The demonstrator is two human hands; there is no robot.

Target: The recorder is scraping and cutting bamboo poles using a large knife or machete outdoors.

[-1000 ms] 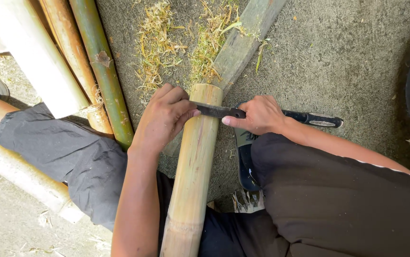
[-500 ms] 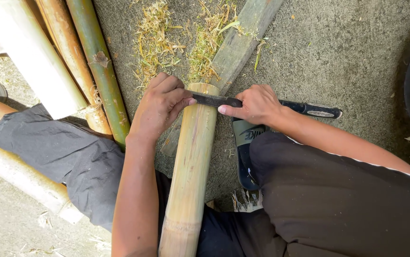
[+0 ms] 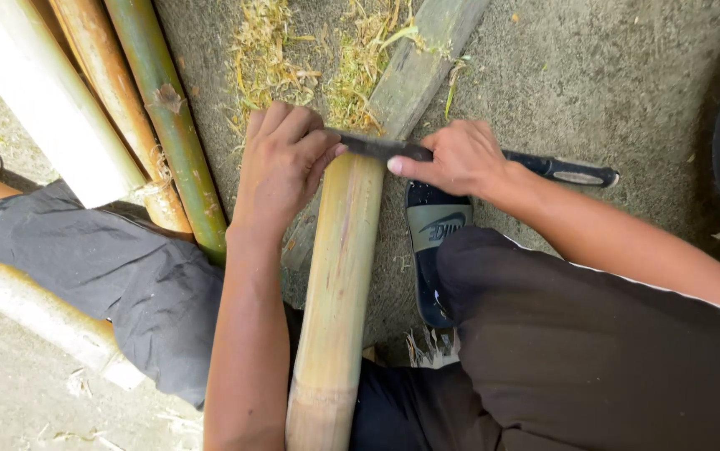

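Gripping a knife at both ends, both hands are pressing it across the stiff, smooth bamboo; its heavy culm seems steadiest held low.

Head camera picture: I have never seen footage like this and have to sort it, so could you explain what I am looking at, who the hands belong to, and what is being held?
This is one view from a camera worn on a person's head, looking straight down at their own two bare hands. No machine is involved. The person sits low over a rough concrete ground, knees apart, in dark shorts.

Between the knees lies a thick bamboo pole, running away from the person. A long dark knife is laid across its far end. The right hand grips the knife near its black handle, and the left hand presses on the blade's other end.

Beyond the pole sit pale shavings and a wooden plank. More bamboo poles lie at the left. A dark sandal shows beside the right knee.
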